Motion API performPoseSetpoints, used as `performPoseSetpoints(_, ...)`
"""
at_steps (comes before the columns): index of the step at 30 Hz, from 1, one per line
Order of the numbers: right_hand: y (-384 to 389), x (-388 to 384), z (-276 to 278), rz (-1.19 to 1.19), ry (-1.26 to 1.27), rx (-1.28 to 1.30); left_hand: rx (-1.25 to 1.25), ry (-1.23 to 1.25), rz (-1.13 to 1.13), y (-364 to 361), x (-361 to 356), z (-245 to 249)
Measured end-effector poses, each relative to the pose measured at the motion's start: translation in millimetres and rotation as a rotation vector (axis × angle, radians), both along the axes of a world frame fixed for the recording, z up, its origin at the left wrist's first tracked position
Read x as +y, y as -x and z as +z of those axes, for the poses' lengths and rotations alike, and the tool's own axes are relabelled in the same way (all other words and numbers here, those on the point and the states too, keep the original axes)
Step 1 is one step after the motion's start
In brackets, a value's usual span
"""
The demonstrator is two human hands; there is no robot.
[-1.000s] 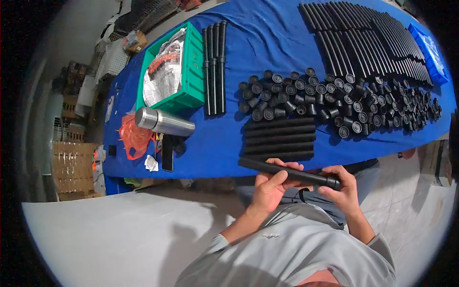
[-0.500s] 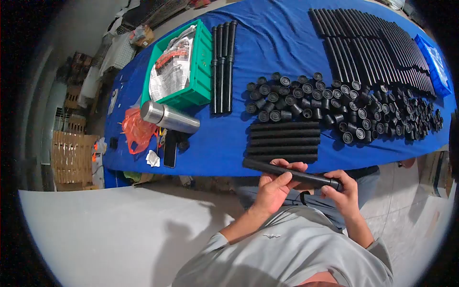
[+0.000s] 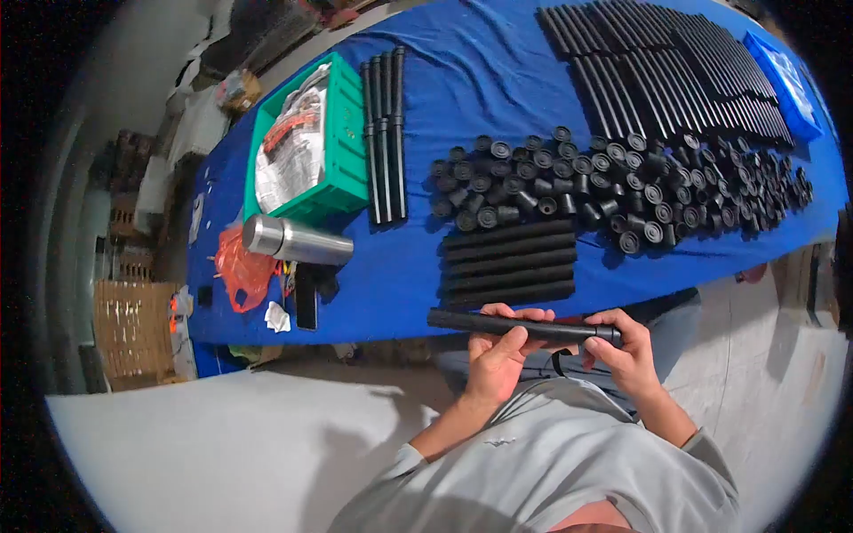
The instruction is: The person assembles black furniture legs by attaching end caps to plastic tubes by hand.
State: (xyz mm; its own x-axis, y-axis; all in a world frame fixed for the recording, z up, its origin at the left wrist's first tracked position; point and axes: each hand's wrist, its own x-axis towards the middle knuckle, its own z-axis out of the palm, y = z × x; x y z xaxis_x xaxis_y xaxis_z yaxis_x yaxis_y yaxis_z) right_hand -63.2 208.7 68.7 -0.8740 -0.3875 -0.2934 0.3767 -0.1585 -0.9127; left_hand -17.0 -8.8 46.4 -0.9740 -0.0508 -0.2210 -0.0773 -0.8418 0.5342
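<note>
Tilted before, tube [image 3: 555,331] is being levelled, gripped mid-length by closed left hand [image 3: 502,351]; cap [image 3: 611,335] is being pinched by right hand [image 3: 626,355], likely being seated.

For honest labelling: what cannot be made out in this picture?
Head view: the right hand covers one end of the black tube; the left hand, its middle.
Head view: plastic bags hide what the green bin holds.
Head view: the far black caps are too small to count.

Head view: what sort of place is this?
Probably a small assembly workshop: a blue-covered table carries rows of black tubes and a heap of black caps, with cardboard boxes stacked beside it.
</note>
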Motion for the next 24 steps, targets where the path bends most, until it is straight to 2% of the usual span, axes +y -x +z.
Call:
performPoseSetpoints(3, 0.6, 7.4, -2.0, 0.051, 0.016, 0.064, -0.051, 0.006, 0.001, 1.1, 5.3, 12.3)
performPoseSetpoints(6, 14.0, 8.9, 4.3, 0.054, -0.349, 0.870, -0.077, -0.015, -0.030, -0.7, 0.0, 5.3)
performPoseSetpoints(7, 14.3, 8.4, 3.7, 0.057, -0.352, 0.893, -0.066, -0.012, -0.043, -1.7, -3.5, 2.2)
performPoseSetpoints(10, 7.2, 7.1, 20.3, 0.089, 0.052, -0.218, -0.030, 0.015, -0.061, -2.0, -9.9, 0.8)
performPoseSetpoints(12, 3.2, 8.3, 3.0, 0.122, 0.053, -0.203, -0.006, 0.070, -0.067, 1.8, -7.9, 5.6)
performPoseSetpoints(14, 3.8, 9.3, -3.2, 0.130, -0.304, 0.570, -0.091, -0.002, -0.043, 0.4, -5.6, 7.2)
performPoseSetpoints(15, 4.4, 8.7, -6.5, 0.110, -0.302, 0.746, -0.106, -0.027, -0.042, -1.5, -7.4, 2.4)
performPoseSetpoints(16, 3.5, 7.3, -4.7, 0.115, -0.338, 0.785, -0.119, -0.048, -0.038, -2.1, -9.3, -2.9)
performPoseSetpoints(18, 3.4, 6.9, 0.5, 0.128, -0.284, 0.644, -0.088, -0.021, -0.048, -2.9, -11.2, -5.9)
performPoseSetpoints(21, 3.3, 7.4, 5.8, 0.202, -0.044, -0.111, -0.075, 0.021, -0.037, -1.1, -5.7, -2.8)
performPoseSetpoints(24, 4.2, 4.0, -10.6, 0.061, -0.382, 1.012, -0.135, -0.013, -0.033, 0.9, -5.7, 2.0)
